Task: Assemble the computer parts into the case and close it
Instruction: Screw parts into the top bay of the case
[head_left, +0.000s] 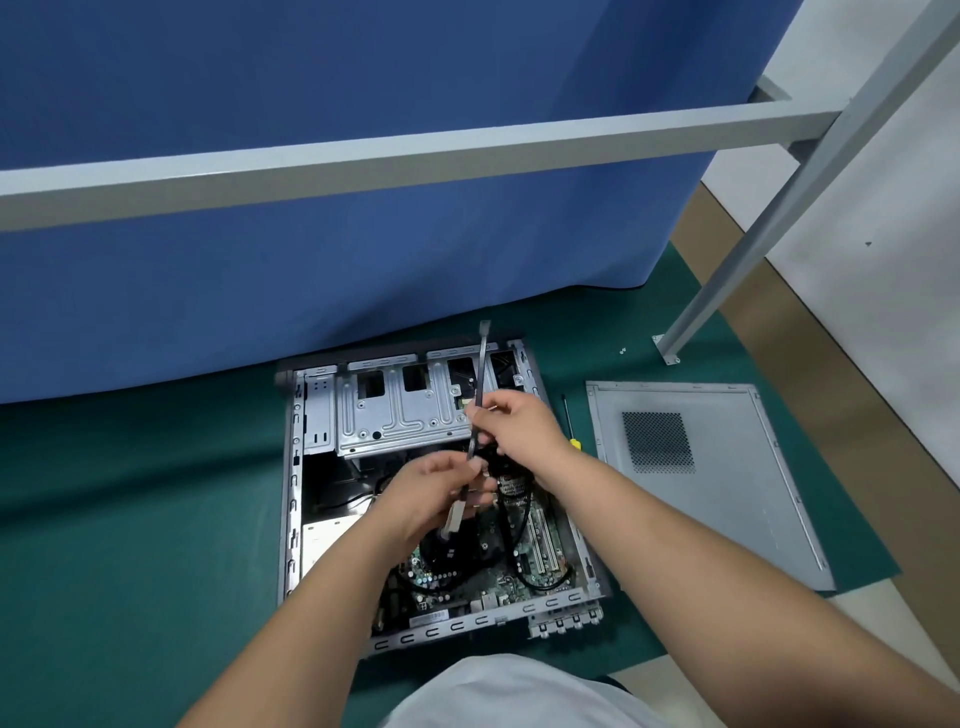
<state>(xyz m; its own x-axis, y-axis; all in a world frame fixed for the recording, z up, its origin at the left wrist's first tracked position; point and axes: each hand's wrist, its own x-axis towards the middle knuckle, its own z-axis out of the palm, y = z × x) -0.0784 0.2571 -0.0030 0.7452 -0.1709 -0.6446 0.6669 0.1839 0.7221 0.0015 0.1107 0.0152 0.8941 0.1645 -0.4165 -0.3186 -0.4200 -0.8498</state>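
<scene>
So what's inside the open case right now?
Inside the case: a metal drive cage, the motherboard and black cables. The left hand and right hand, gripping a flat cable, cover the middle.

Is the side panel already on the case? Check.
No: the side panel lies flat on the green mat, right of the open case.

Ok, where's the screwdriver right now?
In the head view, the screwdriver lies on the green mat, right of the open computer case and left of the detached side panel, just beyond the right hand.
</scene>
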